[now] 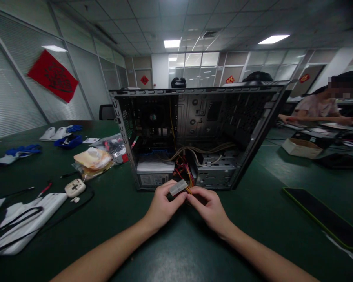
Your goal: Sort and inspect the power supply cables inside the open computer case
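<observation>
An open computer case [202,91] stands on the green table with its bare side toward me. Just in front of its lower edge, my left hand [160,203] pinches a pale grey, block-shaped cable connector [179,188] between thumb and fingers. My right hand [210,205] is closed beside it, its fingertips on the yellow wires at the connector's end. From there a bundle of red, yellow and dark wires [186,169] runs back into the case. The power supply [154,179] sits at the lower left inside, and a round fan [153,116] is above.
At left lie a blue tray [68,141], blue-and-white gloves [23,150], plastic bags [94,159], a cream earbud case [75,188] and a white power strip [32,223] with black cords. To the right are a dark mat [326,219], a cardboard box [301,148] and a seated person [317,103].
</observation>
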The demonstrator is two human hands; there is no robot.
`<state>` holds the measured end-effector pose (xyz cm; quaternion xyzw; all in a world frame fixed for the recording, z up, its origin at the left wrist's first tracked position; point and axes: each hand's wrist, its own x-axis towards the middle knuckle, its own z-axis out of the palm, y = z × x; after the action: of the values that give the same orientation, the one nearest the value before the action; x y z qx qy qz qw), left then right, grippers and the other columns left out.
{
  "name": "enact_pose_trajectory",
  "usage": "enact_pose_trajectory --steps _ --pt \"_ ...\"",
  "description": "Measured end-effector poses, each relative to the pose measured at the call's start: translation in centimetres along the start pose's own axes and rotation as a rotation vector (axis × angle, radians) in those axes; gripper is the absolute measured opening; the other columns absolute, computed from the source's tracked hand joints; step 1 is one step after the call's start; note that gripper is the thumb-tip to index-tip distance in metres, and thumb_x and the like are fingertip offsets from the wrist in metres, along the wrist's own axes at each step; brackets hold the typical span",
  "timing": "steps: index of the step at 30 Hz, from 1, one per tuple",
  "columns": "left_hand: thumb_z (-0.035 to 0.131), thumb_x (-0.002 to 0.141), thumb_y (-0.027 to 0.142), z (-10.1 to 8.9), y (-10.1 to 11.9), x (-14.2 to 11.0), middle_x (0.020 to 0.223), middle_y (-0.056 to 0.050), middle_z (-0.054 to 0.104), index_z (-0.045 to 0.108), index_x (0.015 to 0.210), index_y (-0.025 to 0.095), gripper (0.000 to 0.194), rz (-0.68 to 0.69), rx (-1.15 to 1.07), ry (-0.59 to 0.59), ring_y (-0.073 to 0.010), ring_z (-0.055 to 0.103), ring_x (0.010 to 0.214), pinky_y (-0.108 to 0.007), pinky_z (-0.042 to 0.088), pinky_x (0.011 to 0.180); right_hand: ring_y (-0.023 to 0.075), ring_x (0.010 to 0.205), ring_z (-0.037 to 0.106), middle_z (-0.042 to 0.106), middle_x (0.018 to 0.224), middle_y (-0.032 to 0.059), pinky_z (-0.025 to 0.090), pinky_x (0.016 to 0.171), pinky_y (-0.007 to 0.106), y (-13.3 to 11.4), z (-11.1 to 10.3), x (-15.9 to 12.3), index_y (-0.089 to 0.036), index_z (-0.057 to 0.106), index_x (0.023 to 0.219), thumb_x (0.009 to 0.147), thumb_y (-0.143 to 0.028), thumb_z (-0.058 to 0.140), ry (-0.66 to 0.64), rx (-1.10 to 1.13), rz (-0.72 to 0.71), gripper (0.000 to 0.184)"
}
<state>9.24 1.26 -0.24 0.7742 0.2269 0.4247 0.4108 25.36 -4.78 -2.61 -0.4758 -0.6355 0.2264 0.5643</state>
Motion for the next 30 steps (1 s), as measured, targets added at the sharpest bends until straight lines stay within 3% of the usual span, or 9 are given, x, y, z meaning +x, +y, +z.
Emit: enact_pose_trajectory --steps 6,16,24,30 --pt "0.059 0.087 0.019 -0.12 -0.09 -0.02 0.073 -0.001 0.055 0.060 0.073 0.015 0.014 0.043 0.081 0.014 -0.0142 0.054 0.070 -0.025 0.043 0.069 0.0201 0.075 0.068 0.074 0.084 0.0061 0.054 0.072 0.030 0.20 0.02 -0.08 -0.019 0.073 0.085 0.090 -0.033 0.062 0.012 -0.027 0.007 0.019" --pt "0.055 0.089 0.024 -0.13 -0.41 -0.22 0.072 0.000 0.056 0.060 0.077 0.015 0.016 -0.011 0.103 0.036 -0.0139 0.054 0.067 -0.025 0.043 0.065 0.0193 0.076 0.067 0.073 0.083 0.0056 0.053 0.071 0.028 0.22 0.06 -0.05 -0.018 0.073 0.086 0.092 -0.033 0.059 0.042 -0.034 -0.012 0.021" --pt "0.057 0.085 0.022 -0.11 -0.21 -0.16 0.065 0.000 0.054 0.061 0.070 0.015 0.016 0.013 0.184 0.069 -0.0133 0.050 0.061 -0.024 0.041 0.060 0.0192 0.079 0.067 0.073 0.086 0.0045 0.052 0.075 0.028 0.19 0.22 -0.03 -0.019 0.070 0.090 0.088 -0.030 0.063 0.003 -0.078 -0.019 0.013" --pt "0.056 0.085 0.021 0.19 -0.14 -0.28 0.071 -0.001 0.057 0.063 0.078 0.015 0.012 0.012 0.139 0.055 -0.0139 0.052 0.066 -0.023 0.043 0.063 0.0197 0.081 0.067 0.073 0.089 0.0053 0.051 0.077 0.030 0.49 0.24 -0.05 -0.019 0.069 0.092 0.088 -0.028 0.062 -0.016 -0.097 -0.035 0.012"
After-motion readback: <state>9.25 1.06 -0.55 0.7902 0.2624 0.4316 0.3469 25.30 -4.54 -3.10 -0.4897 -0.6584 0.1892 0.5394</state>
